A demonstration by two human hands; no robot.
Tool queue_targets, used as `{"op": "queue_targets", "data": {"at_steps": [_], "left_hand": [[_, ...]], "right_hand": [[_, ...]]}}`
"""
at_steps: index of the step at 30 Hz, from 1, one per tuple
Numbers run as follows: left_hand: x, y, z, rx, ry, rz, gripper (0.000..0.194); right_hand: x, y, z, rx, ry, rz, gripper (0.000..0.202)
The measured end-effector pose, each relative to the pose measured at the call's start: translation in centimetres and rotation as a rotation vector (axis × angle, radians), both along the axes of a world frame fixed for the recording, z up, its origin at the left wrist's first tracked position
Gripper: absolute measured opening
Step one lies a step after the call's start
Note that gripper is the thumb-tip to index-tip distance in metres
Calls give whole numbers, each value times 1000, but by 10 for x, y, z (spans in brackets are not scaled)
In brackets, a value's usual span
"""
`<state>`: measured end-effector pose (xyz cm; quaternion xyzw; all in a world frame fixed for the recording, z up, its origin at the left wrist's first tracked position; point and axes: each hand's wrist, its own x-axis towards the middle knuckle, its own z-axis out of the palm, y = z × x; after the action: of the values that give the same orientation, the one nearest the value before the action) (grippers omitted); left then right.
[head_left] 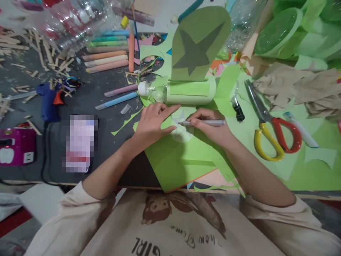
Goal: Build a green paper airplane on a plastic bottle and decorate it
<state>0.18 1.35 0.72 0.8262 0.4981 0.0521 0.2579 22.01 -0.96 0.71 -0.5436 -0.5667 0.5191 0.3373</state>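
Observation:
My right hand (pixel 211 126) is closed around a grey marker (pixel 210 122), its tip pointing left over a pale round piece (pixel 183 133) with a star outline on it. The round piece lies on green paper (pixel 170 160). My left hand (pixel 156 122) lies with fingers spread at the left of the round piece, holding nothing. Just beyond my hands a clear bottle with a white cap (pixel 143 89) lies on its side, wrapped in green paper. Behind it is an olive-green shape with a dark star (pixel 193 51).
Scissors with yellow and red handles (pixel 277 137) lie at the right, beside crumpled brown paper (pixel 293 89). Leftward are a phone (pixel 80 144), a blue glue gun (pixel 49 103), a purple box (pixel 17 147) and several coloured markers (pixel 106 62). Green cups (pixel 279 32) stand at the back right.

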Motion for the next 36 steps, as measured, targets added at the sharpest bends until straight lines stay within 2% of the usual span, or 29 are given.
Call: {"op": "queue_targets", "data": {"at_steps": [4,10,22,36], "left_hand": [[2,0,2,-22,20,6,62],[3,0,3,-27,31,9,64],[1,0,1,1,21,-3,61],[1,0,0,3,12,-7,61]], "right_hand": [[1,-3,-1,28,39,-107,23],[0,-4,-3,34,66,-54,31],[-2,-2,-2,24,19,-52,32],[0,-2,-2,31,-3,-58,24]]}}
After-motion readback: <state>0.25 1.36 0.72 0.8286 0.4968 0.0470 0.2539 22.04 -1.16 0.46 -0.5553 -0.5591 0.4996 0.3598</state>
